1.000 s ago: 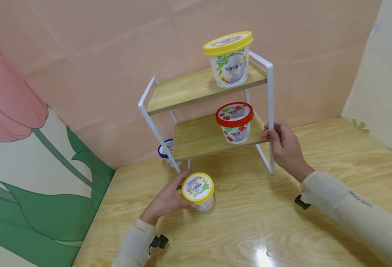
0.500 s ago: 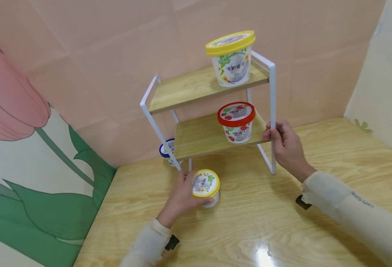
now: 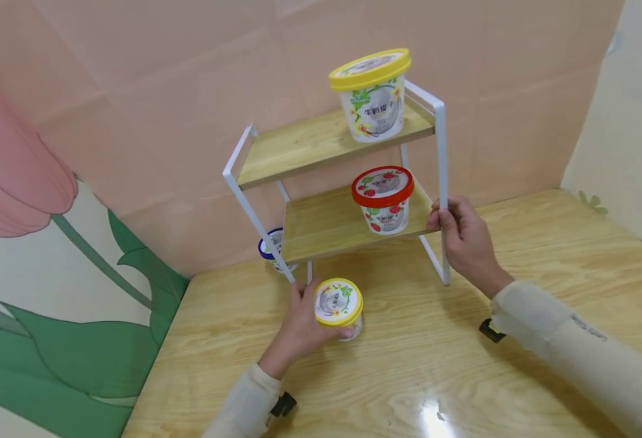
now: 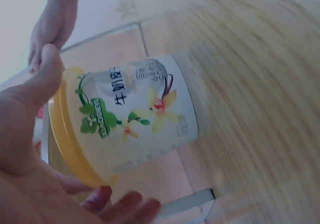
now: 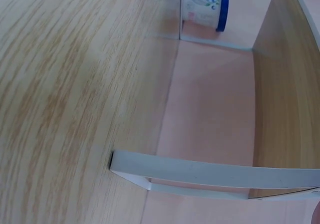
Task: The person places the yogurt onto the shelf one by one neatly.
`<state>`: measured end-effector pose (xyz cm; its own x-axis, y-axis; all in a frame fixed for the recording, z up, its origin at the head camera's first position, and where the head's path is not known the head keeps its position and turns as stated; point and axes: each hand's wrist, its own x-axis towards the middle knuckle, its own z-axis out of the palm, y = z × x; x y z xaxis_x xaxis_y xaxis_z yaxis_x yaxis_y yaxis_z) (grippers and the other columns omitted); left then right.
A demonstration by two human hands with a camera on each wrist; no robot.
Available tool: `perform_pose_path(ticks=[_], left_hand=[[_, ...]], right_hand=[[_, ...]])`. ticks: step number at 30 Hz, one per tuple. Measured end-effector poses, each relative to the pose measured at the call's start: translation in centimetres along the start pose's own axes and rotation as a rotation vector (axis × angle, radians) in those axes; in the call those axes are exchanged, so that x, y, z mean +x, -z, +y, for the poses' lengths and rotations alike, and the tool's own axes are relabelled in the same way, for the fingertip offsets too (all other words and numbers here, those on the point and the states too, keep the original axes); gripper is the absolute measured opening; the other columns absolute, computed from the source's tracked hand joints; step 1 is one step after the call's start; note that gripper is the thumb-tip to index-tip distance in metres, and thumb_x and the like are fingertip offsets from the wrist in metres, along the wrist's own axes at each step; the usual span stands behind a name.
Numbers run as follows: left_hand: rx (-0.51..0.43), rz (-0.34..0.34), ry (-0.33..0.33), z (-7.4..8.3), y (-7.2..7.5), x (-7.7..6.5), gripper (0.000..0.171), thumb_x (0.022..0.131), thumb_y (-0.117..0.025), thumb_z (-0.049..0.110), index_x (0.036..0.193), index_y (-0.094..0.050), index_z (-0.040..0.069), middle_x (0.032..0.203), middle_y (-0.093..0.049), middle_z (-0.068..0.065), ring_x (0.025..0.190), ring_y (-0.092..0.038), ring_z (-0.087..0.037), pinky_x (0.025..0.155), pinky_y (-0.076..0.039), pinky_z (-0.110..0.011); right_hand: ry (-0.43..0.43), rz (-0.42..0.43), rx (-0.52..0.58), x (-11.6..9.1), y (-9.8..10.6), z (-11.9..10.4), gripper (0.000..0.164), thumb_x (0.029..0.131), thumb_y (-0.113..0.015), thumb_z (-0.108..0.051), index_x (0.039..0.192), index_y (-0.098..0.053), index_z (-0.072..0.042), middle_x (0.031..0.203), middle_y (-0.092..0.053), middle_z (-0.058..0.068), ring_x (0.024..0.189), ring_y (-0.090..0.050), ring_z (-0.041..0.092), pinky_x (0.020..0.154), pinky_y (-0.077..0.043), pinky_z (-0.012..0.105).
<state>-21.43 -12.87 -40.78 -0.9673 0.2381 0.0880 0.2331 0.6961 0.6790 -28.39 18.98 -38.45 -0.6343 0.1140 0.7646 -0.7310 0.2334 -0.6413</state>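
Observation:
My left hand is round a yellow-lidded paper tub standing upright on the table, thumb at its front and fingers at its far left. Close up in the left wrist view, vanilla flowers decorate this tub, and the thumb and fingers lie about its lid. My right hand grips the right front post of a white-framed two-tier shelf, level with the lower board. On that lower board sits a red-lidded tub. Another yellow-lidded tub stands on the top board, toward the right.
A blue-lidded tub stands behind the shelf's left side, partly hidden by the post; its blue lid shows in the right wrist view. A pink-covered wall rises behind the wooden table. Tulip artwork covers the left side.
My left hand and the yellow-lidded tub have shifted a little to the right along the table, mostly in the first half second. My right hand keeps its grip on the shelf post.

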Motion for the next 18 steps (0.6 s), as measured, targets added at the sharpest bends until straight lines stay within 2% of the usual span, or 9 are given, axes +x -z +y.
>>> perform_pose_path(ticks=[7, 12, 15, 18], left_hand=[[-0.096, -0.058, -0.061, -0.8, 0.7, -0.3, 0.110, 0.072, -0.090, 0.035, 0.155, -0.024, 0.006, 0.151, -0.029, -0.017, 0.137, -0.040, -0.035, 0.113, -0.040, -0.054], [-0.144, -0.098, -0.053, -1.4, 1.0, -0.1, 0.109, 0.074, -0.089, 0.032, 0.156, -0.022, 0.005, 0.158, -0.029, -0.019, 0.143, -0.036, -0.036, 0.115, -0.038, -0.056], [-0.186, -0.112, -0.045, -1.8, 1.1, 0.1, 0.108, 0.074, -0.089, 0.028, 0.156, -0.023, 0.004, 0.156, -0.034, -0.019, 0.140, -0.040, -0.037, 0.113, -0.040, -0.056], [-0.213, -0.120, -0.028, -2.1, 1.1, 0.3, 0.107, 0.074, -0.090, 0.027, 0.156, -0.024, 0.005, 0.151, -0.041, -0.017, 0.133, -0.048, -0.035, 0.107, -0.047, -0.051]], right_hand=[[0.001, 0.004, -0.018, 0.0, -0.1, 0.1, 0.018, 0.103, -0.045, -0.001, 0.111, -0.054, 0.012, 0.087, -0.061, -0.013, 0.079, -0.062, -0.003, 0.075, -0.055, 0.009], [-0.024, 0.010, -0.024, 0.0, 0.0, 0.0, 0.019, 0.104, -0.045, -0.004, 0.112, -0.053, 0.011, 0.087, -0.060, -0.016, 0.079, -0.062, -0.004, 0.075, -0.055, 0.009], [-0.030, 0.006, -0.030, -0.1, 0.0, 0.0, 0.019, 0.104, -0.044, -0.004, 0.112, -0.052, 0.011, 0.087, -0.060, -0.016, 0.080, -0.061, -0.004, 0.075, -0.054, 0.008], [-0.024, 0.015, -0.024, -0.1, -0.2, 0.0, 0.018, 0.104, -0.044, -0.003, 0.112, -0.052, 0.011, 0.087, -0.060, -0.016, 0.080, -0.061, -0.004, 0.075, -0.054, 0.008]])
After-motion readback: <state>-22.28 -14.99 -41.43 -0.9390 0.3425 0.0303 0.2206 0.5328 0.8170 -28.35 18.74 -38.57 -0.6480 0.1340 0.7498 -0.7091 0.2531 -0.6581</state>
